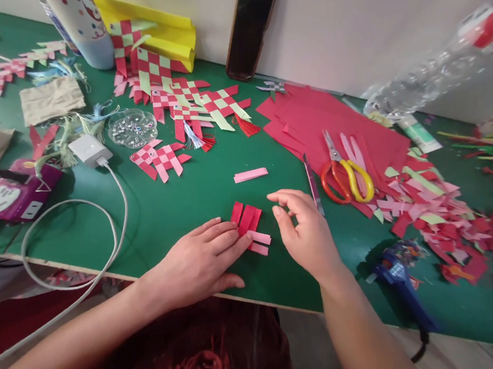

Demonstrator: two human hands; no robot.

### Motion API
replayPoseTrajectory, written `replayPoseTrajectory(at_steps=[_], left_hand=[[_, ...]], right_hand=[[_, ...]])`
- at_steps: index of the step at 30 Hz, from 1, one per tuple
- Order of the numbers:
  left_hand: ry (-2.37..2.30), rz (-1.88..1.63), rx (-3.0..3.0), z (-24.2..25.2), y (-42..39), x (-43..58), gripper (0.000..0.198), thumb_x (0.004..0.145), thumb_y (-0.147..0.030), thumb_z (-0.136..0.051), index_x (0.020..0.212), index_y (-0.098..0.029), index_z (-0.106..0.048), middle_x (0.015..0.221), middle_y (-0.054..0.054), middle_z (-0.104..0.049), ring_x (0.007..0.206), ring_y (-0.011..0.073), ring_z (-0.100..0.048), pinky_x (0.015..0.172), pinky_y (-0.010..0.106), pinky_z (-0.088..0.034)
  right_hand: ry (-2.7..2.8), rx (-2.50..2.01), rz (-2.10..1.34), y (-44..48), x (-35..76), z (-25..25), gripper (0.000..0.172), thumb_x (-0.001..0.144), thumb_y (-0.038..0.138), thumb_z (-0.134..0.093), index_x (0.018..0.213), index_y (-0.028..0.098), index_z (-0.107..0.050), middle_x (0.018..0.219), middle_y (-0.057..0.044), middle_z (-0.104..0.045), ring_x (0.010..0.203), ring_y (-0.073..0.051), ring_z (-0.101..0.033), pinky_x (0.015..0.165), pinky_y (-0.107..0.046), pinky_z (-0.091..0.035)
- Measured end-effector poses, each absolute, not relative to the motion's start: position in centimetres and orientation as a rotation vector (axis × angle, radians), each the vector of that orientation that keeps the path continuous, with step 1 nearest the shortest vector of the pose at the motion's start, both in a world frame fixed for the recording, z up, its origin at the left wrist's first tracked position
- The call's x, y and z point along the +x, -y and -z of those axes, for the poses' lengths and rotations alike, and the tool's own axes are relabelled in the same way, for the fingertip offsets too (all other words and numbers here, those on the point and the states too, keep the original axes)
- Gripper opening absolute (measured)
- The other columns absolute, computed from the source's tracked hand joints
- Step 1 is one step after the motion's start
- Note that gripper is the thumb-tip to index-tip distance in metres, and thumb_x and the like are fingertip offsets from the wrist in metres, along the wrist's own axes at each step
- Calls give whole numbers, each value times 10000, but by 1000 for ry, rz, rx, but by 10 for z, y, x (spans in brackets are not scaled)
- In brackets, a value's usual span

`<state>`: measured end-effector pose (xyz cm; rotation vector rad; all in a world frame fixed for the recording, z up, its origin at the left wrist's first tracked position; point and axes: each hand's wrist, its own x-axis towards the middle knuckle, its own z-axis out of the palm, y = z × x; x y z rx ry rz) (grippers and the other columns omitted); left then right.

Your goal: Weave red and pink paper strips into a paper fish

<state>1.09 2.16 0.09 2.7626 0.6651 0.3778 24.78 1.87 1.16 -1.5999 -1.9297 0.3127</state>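
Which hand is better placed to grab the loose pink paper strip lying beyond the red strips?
Right, probably. The right hand is free and holds nothing, with a clear path to the pink paper strip. The left hand lies flat on the red strips and appears to be pinning them.

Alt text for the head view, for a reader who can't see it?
The left hand presses red and pink paper strips flat on a green table; the right hand is poised beside them, empty. Scissors, red paper sheets and woven checkered paper pieces lie beyond.
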Motion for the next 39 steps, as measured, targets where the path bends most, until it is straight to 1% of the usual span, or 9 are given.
replayPoseTrajectory(at_steps=[3, 7, 13, 21, 26, 30, 32, 34, 39], left_hand=[[-738, -375, 2830, 0, -17, 18, 631, 935, -563, -505, 1362, -99, -491, 1266, 145, -615, 1224, 300, -554, 1096, 473, -413], [-784, -349, 2863, -1, -15, 22, 595, 919, -533, -555, 1321, -95, -522, 1233, 145, -607, 1226, 295, -538, 1105, 452, -397], [-784, -357, 2867, 0, -15, 20, 622, 928, -524, -551, 1366, -87, -489, 1363, 146, -548, 1252, 293, -509, 1121, 454, -373], [-622, -343, 2822, 1, -14, 11, 611, 955, -548, -488, 1368, -97, -498, 1400, 138, -558, 1298, 286, -496, 1148, 475, -360], [-454, -348, 2761, -4, -4, 2, 579, 940, -524, -535, 1326, -93, -536, 1356, 146, -595, 1274, 295, -524, 1126, 485, -397], [-392, -369, 2751, 1, 10, -6, 504, 936, -415, -590, 1333, -109, -536, 1345, 127, -607, 1262, 270, -541, 1142, 481, -389], [-386, -399, 2767, 4, 15, -8, 435, 948, -346, -585, 1321, -124, -549, 1334, 106, -620, 1257, 246, -550, 1154, 463, -380], [-396, -443, 2769, 7, 17, -8, 372, 959, -313, -572, 1287, -138, -575, 1314, 83, -638, 1243, 227, -561, 1159, 447, -376], [-476, -571, 2700, 8, 18, -3, 269, 971, -302, -560, 1194, -170, -631, 1241, 59, -687, 1185, 198, -602, 1133, 412, -401]], right_hand=[[2103, -1496, -217, 1, 247, -18, 243, 959, 167, -477, 1109, 225, -659, 1103, -68, -700, 1076, -235, -578, 942, -443, -472], [2314, -1493, -145, 26, 242, -17, 271, 956, 171, -528, 1197, 215, -641, 1181, -44, -706, 1094, -249, -547, 909, -441, -436], [2321, -1527, -133, 42, 239, -5, 323, 951, 232, -565, 1268, 189, -612, 1249, -45, -683, 1121, -265, -525, 920, -456, -402], [2259, -1489, -242, 56, 237, -8, 300, 959, 272, -561, 1250, 223, -621, 1188, -39, -703, 1085, -239, -541, 931, -429, -381], [2291, -1436, -240, 78, 231, -8, 358, 934, 427, -590, 1220, 218, -643, 1115, -52, -722, 1020, -236, -564, 915, -433, -362], [2258, -1425, -103, 98, 222, 0, 208, 948, 229, -576, 1120, 257, -689, 1013, -2, -754, 937, -193, -588, 913, -414, -357], [2230, -1413, -62, 104, 219, 4, 227, 942, 144, -552, 1039, 277, -708, 956, 27, -762, 879, -172, -592, 886, -402, -367], [2210, -1400, -75, 106, 219, 7, 242, 938, 127, -544, 1006, 287, -712, 924, 36, -762, 842, -165, -593, 856, -393, -386], [2205, -1296, -158, 94, 226, -2, 267, 937, 120, -524, 1116, 231, -688, 925, -9, -750, 850, -173, -610, 830, -375, -449]])
